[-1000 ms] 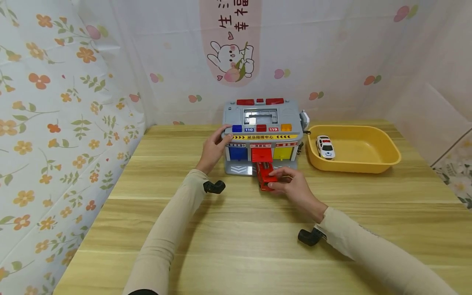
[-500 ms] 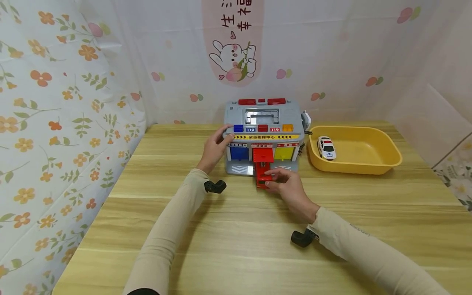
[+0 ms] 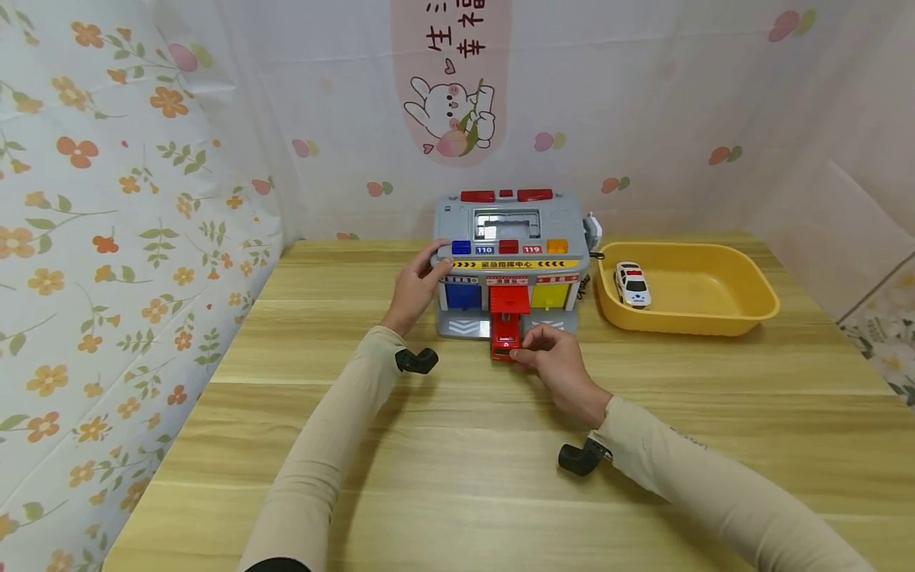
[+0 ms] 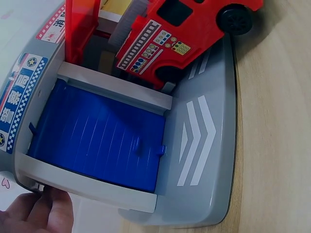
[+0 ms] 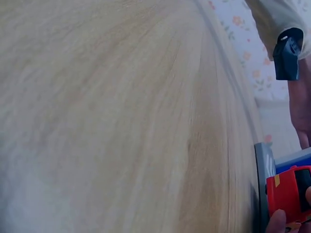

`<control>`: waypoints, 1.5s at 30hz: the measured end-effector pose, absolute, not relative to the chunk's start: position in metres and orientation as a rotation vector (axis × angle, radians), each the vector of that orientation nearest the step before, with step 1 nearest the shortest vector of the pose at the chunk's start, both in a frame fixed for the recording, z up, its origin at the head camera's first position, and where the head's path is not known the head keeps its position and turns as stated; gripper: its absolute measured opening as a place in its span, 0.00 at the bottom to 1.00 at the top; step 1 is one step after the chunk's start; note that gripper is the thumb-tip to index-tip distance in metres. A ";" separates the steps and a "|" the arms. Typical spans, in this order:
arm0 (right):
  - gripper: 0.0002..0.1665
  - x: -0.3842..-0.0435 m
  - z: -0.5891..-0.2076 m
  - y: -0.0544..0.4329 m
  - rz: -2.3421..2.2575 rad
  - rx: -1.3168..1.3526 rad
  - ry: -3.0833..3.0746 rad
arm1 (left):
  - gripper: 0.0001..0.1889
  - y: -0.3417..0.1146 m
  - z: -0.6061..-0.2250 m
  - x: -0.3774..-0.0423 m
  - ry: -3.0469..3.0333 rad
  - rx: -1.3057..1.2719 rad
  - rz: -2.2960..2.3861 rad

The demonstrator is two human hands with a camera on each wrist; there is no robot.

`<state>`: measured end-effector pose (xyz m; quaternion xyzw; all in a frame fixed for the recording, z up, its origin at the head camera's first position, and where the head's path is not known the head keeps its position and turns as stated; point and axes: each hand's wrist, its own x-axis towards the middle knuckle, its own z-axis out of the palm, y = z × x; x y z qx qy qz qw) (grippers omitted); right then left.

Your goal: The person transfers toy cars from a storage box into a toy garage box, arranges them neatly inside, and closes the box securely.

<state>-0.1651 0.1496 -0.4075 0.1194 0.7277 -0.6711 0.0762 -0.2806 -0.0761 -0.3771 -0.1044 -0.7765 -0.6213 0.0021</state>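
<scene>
1. The red toy truck [image 3: 506,330] stands with its rear in the middle doorway of the grey toy garage [image 3: 509,272] and its cab facing the near edge of the desk [image 3: 457,492]. The cab end juts out past the front lip of the grey ramp [image 4: 200,145].
2. The right hand [image 3: 560,361] is on the truck, narrowed to a pinch at the cab end. Its wrist lies to the right of the truck, on the near side; the wrist camera shows fingertips against the red body.
3. The left hand [image 3: 415,290] is well apart from the truck, farther left and nearer the far edge of the desk. It grips the left end of the garage roof, thumb over the front edge; the rest of the fingers are partly hidden behind the side wall.
4. The red door [image 3: 509,299] is tilted up above the truck. On either side, the blue door [image 3: 465,296] and the yellow door [image 3: 549,295] are down. The blue door lies between the left hand and the truck.
5. The garage stands by the far edge of the desk. To its right, near the far right corner, is a yellow tray [image 3: 693,326] holding a white toy car [image 3: 632,286] at its left end.
</scene>
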 end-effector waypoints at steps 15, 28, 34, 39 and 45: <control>0.20 -0.168 -0.403 0.155 -2.214 0.403 1.704 | 0.20 -0.077 -0.379 -0.281 -2.422 -0.329 -1.973; 0.22 -0.175 -0.404 0.150 -2.295 0.500 1.783 | 0.21 -0.079 -0.380 -0.279 -2.437 -0.322 -1.960; 0.24 -0.182 -0.409 0.148 -2.149 0.492 2.021 | 0.21 -0.080 -0.380 -0.279 -2.420 -0.328 -1.961; 0.30 -0.174 -0.404 0.146 -1.530 0.059 2.538 | 0.21 -0.078 -0.379 -0.280 -2.440 -0.331 -1.961; 0.33 -0.151 -0.389 0.120 -0.875 -0.645 2.796 | 0.21 -0.078 -0.373 -0.280 -2.477 -0.352 -1.921</control>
